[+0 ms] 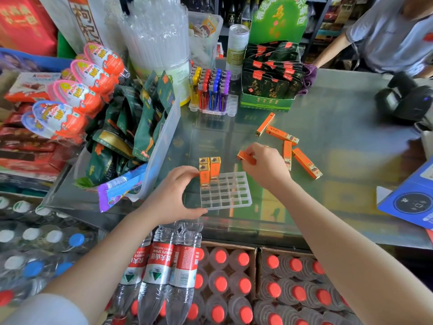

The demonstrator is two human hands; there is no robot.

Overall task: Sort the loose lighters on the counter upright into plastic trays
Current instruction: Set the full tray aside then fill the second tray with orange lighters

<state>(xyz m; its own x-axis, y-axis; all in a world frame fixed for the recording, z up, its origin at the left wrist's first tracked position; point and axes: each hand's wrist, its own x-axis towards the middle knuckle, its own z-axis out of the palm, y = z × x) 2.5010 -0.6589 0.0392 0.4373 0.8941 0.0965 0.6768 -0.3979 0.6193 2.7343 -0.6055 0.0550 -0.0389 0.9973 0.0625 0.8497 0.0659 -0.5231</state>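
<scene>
Three orange lighters [209, 171] stand upright in the far-left corner cells of a clear plastic tray [226, 192] on the glass counter [339, 184]; rest of the grid cells show no lighters. Left hand [174, 194] braces the tray's left edge, fingertips on the nearest standing lighter, thumb curled under the front-left corner. Right hand [264, 164] hovers just right of the tray, fingers pinching another orange lighter [246, 158], held roughly horizontal above the counter. Four more loose lighters [287, 143] lie flat to the right, w/ some touching each other, well apart from the tray. Farther back, a second tray of coloured lighters [210, 90] (yellow, red, blue, purple) stands near a green display box [267, 99]. Bottled water [168, 266] sits below the counter's front edge.
</scene>
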